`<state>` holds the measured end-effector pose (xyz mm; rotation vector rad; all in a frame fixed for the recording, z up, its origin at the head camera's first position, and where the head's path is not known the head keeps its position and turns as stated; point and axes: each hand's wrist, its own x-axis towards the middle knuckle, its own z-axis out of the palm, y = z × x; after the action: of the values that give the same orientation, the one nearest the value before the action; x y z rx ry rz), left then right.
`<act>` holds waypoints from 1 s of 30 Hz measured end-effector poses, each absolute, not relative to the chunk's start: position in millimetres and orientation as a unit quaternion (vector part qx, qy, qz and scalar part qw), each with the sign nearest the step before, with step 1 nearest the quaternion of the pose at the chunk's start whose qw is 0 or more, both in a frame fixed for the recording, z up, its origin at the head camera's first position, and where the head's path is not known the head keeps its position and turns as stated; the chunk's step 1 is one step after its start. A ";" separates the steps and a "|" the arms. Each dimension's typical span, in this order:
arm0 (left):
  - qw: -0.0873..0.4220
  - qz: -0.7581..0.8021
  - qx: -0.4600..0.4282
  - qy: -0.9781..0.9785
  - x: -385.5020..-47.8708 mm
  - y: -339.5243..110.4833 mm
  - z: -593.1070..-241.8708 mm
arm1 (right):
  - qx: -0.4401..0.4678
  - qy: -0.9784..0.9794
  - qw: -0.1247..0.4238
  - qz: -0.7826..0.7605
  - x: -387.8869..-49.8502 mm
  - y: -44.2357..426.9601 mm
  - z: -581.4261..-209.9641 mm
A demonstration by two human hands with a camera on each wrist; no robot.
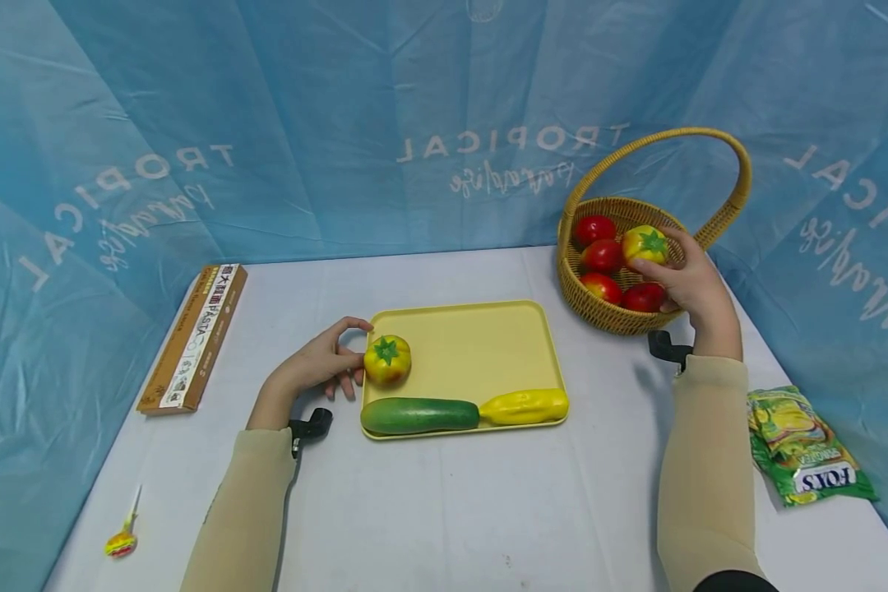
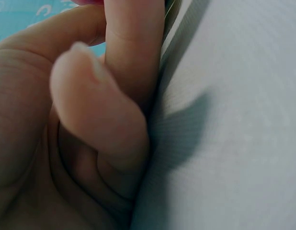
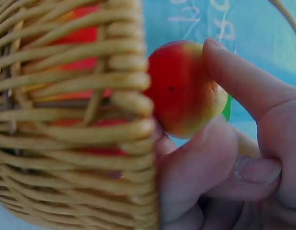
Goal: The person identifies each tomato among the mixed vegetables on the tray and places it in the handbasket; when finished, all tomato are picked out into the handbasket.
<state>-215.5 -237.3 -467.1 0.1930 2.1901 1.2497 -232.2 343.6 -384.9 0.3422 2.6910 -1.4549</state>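
Note:
My right hand [image 1: 684, 279] pinches a yellow-and-red toy tomato [image 1: 645, 244] with a green star-shaped top, between thumb and index finger. It is at the wicker basket [image 1: 614, 322], among several red fruits [image 1: 603, 256]; the right wrist view shows the tomato [image 3: 179, 91] beside the basket's rim. My left hand [image 1: 321, 362] is at the left edge of the yellow tray [image 1: 481, 345]. Its thumb touches a similar toy tomato [image 1: 388, 362] on the tray, while the index finger reaches the rim. A green cucumber [image 1: 418, 416] and a long, bumpy yellow vegetable [image 1: 525, 406] lie along the tray's near edge.
A brown pasta box [image 1: 192, 339] lies at the far left, a lollipop [image 1: 122, 538] at the near left. To the right is a green-and-yellow candy bag [image 1: 810, 448]. Blue curtain [image 1: 355, 107] surrounds the white table [image 1: 444, 510]. The basket has a tall arched handle [image 1: 681, 131].

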 end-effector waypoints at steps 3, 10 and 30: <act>0.303 0.471 0.068 0.826 -215.5 -237.2 -468.1 | 0.118 0.872 0.026 -0.475 -233.2 344.9 -388.7; 0.304 0.471 0.070 0.825 -215.9 -237.9 -469.0 | 0.123 0.870 0.025 -0.477 -233.6 348.2 -392.3; 0.305 0.474 0.072 0.823 -217.0 -237.1 -469.1 | 0.137 0.857 0.035 -0.496 -233.3 349.9 -388.8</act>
<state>-217.0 -237.1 -469.1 0.1897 2.1798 1.2538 -233.3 349.9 -388.8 0.4198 2.6326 -1.5253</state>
